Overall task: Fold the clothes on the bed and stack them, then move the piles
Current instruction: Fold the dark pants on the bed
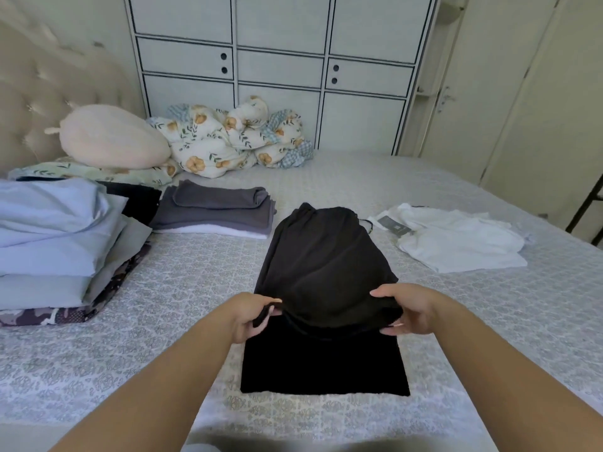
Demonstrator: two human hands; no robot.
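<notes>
Hands are both engaged on a black garment [326,265] laid out lengthwise at the middle of the bed [489,321]. The left hand [253,316] pinches the garment's near left edge, fingers curled round a bunched fold and a thin strap-like piece. The right hand [403,309] grips the near right edge, thumb on top and fingers tucked beneath. Between them the cloth is lifted slightly clear of a flat black panel [324,363] lying on the bedcover directly below; whether this is part of the same garment or a separate piece cannot be told. The far end of the garment rests on the bed, near a grey folded pile [215,210] to its left. Further left stands a taller stack of pale blue folded items [55,236] on a patterned dark piece. To the right of the black garment, apart from it, lies a white garment [456,243], unfolded, with a dark tag at its near corner. At the head of the bed sit a pale pink cushion [111,135] and a bunched floral quilt [228,141], against a white cupboard [280,60].
</notes>
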